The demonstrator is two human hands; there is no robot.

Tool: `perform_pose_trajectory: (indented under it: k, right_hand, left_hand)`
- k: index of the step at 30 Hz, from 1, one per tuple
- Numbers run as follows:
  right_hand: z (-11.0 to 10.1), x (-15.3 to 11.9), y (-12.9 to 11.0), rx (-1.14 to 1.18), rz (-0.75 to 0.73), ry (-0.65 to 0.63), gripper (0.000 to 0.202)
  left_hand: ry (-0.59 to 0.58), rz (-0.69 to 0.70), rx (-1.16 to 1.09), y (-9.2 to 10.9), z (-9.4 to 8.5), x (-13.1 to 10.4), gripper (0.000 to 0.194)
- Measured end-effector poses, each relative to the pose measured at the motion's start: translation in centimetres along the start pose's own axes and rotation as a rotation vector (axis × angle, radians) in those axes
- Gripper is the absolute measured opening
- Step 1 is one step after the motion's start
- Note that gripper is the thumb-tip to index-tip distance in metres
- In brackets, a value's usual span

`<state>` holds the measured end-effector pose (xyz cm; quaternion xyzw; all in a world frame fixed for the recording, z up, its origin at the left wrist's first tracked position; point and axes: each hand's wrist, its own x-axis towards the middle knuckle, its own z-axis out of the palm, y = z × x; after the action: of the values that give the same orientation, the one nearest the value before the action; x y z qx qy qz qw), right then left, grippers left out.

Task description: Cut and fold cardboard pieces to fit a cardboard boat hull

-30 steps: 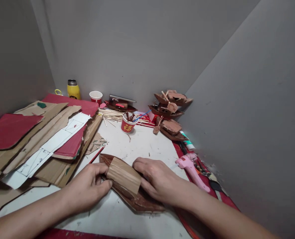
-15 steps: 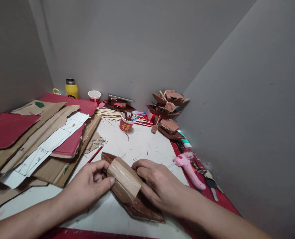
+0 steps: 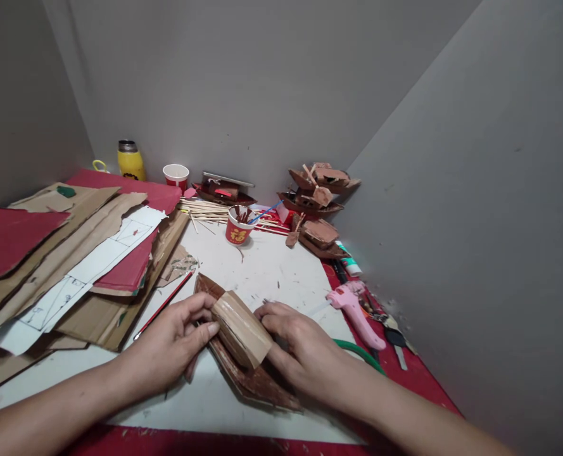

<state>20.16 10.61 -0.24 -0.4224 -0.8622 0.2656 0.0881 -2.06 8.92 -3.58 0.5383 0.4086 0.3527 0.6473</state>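
Observation:
A brown-painted model boat (image 3: 272, 386) lies slantwise in front of me, its far tip pointing up and left. Over its middle arches a bare tan cardboard cover (image 3: 243, 326) with shiny streaks on top. My left hand (image 3: 186, 332) has thumb and fingers closed at the cover's left end, with the boat's edge close by. At the cover's right side, my right hand (image 3: 297, 345) presses with bent fingers; some fingertips are hidden behind the cardboard. A red pencil (image 3: 164, 304) rests just beyond my left hand.
Stacked cardboard (image 3: 120, 320) and a drawn paper template (image 3: 79, 278) fill the left. Ahead stand a paint cup (image 3: 239, 229), wooden sticks (image 3: 205, 209) and a yellow bottle (image 3: 132, 166). Several finished boats (image 3: 322, 233) sit back right. A pink glue gun (image 3: 357, 313) and green cord (image 3: 361, 353) lie right.
My hands and the boat have shifted slightly away from me, and the cover has moved a little to the right. A green cord now shows beside my right forearm. The view has shifted slightly.

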Motion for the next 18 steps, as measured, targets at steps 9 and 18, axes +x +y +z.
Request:
perform_pose_trajectory:
  k: [9,18]
  right_hand:
    - [1.4,-0.3,-0.9,0.283,0.000,0.065,0.022]
    - [2.3,-0.5,-1.1,0.217,0.070,0.159,0.020]
  left_hand:
    - [-0.111,-0.059,0.126,2.1,-1.5,0.1,0.011]
    - [0.014,-0.122,0.079,1.2,-0.5,-0.4,0.009]
